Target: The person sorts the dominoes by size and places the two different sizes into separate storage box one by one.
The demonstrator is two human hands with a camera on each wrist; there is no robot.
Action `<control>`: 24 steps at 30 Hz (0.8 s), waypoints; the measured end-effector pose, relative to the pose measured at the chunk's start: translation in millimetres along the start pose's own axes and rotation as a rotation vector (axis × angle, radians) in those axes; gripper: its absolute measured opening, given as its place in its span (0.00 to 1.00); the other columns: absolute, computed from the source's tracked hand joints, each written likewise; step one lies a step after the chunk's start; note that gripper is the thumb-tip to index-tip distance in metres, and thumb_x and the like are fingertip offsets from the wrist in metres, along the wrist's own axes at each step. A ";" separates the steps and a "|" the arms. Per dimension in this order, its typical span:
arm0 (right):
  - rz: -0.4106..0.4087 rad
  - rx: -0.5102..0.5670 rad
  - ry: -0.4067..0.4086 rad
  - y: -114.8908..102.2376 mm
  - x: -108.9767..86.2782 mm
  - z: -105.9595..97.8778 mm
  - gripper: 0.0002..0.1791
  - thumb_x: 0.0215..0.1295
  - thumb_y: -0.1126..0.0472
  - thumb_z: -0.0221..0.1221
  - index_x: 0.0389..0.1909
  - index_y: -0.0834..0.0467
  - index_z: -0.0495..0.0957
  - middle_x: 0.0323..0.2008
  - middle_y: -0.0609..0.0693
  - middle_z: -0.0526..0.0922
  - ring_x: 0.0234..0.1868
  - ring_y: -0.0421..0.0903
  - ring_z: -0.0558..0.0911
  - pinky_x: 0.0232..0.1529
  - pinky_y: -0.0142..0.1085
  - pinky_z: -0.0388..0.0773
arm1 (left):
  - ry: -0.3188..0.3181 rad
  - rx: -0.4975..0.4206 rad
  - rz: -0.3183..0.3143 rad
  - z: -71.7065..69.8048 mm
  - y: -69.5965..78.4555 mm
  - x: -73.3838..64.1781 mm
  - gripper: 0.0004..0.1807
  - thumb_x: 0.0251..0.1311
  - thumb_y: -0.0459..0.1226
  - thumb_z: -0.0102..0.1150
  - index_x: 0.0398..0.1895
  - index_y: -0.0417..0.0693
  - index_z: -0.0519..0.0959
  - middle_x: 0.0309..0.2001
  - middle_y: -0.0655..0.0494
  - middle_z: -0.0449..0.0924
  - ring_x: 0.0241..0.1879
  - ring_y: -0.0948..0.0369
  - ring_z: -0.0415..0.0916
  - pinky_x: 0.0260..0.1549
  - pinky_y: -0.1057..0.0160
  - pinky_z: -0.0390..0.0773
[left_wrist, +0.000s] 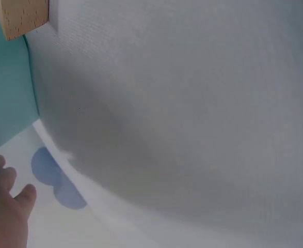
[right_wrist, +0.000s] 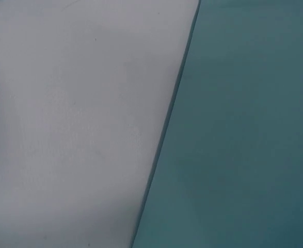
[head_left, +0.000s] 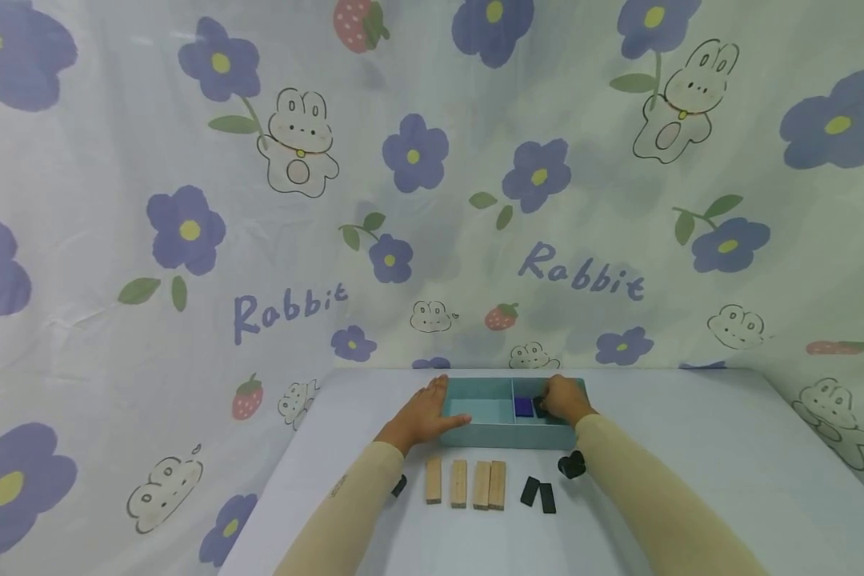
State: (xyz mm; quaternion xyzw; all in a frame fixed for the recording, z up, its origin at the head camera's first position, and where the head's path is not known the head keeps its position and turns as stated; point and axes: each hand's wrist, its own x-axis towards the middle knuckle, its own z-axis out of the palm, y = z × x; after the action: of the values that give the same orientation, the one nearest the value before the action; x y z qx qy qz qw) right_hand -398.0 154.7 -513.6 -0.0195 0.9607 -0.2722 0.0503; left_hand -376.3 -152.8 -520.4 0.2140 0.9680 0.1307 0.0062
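Observation:
A teal box (head_left: 507, 436) with a divider stands on the table. My left hand (head_left: 423, 414) rests against its left end, fingers straight and thumb reaching over the front rim; in the left wrist view that hand (left_wrist: 6, 212) is beside the teal wall (left_wrist: 6, 93). My right hand (head_left: 566, 399) is down in the right compartment, its fingertips pinching a small black block (head_left: 540, 407). Left of that block, a dark purple piece (head_left: 523, 408) lies in the same compartment. The right wrist view has only the teal wall (right_wrist: 244, 129) and the tabletop, without the hand.
Several wooden blocks (head_left: 458, 483) lie in a row before the box. To their right are two black blocks (head_left: 530, 491) and a black heart-like piece (head_left: 572, 464) by the right sleeve. Another black piece (head_left: 399, 486) is partly behind the left sleeve. A patterned curtain (head_left: 432, 224) hangs behind.

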 end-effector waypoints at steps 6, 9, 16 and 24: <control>0.016 0.002 0.009 -6.5 -2.8 -1.1 0.04 0.58 0.69 0.66 0.30 0.66 0.82 0.29 0.55 0.82 0.32 0.50 0.80 0.37 0.45 0.80 | 0.014 -0.016 0.009 -3.8 2.7 -1.0 0.61 0.57 0.74 0.42 0.76 0.36 0.44 0.76 0.42 0.46 0.74 0.50 0.45 0.70 0.51 0.49; 0.010 -0.010 0.016 -8.9 -4.9 -2.0 0.04 0.57 0.69 0.66 0.31 0.67 0.82 0.30 0.56 0.83 0.33 0.50 0.80 0.39 0.47 0.80 | 0.015 -0.013 0.008 -4.6 3.1 -1.6 0.62 0.55 0.76 0.39 0.76 0.36 0.44 0.76 0.43 0.45 0.74 0.50 0.45 0.70 0.52 0.49; -0.002 -0.016 0.010 -10.3 -6.7 -0.3 0.06 0.58 0.69 0.65 0.34 0.68 0.82 0.34 0.58 0.84 0.37 0.53 0.81 0.44 0.49 0.79 | 0.007 -0.011 -0.005 -5.6 3.1 -3.0 0.62 0.55 0.75 0.40 0.76 0.36 0.44 0.76 0.43 0.46 0.74 0.51 0.45 0.70 0.53 0.48; -0.035 0.002 -0.011 -3.2 -5.6 -0.4 0.06 0.57 0.69 0.65 0.34 0.68 0.82 0.31 0.57 0.83 0.35 0.53 0.81 0.42 0.49 0.80 | 0.013 -0.036 0.003 -1.4 2.8 -1.9 0.59 0.58 0.71 0.46 0.76 0.36 0.45 0.76 0.43 0.46 0.74 0.50 0.46 0.70 0.51 0.49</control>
State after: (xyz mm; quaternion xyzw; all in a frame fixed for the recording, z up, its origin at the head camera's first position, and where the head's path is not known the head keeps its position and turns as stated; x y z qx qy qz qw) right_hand -392.5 152.5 -511.1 -0.0379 0.9597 -0.2737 0.0509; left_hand -373.5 -151.5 -518.5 0.2144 0.9652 0.1495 0.0034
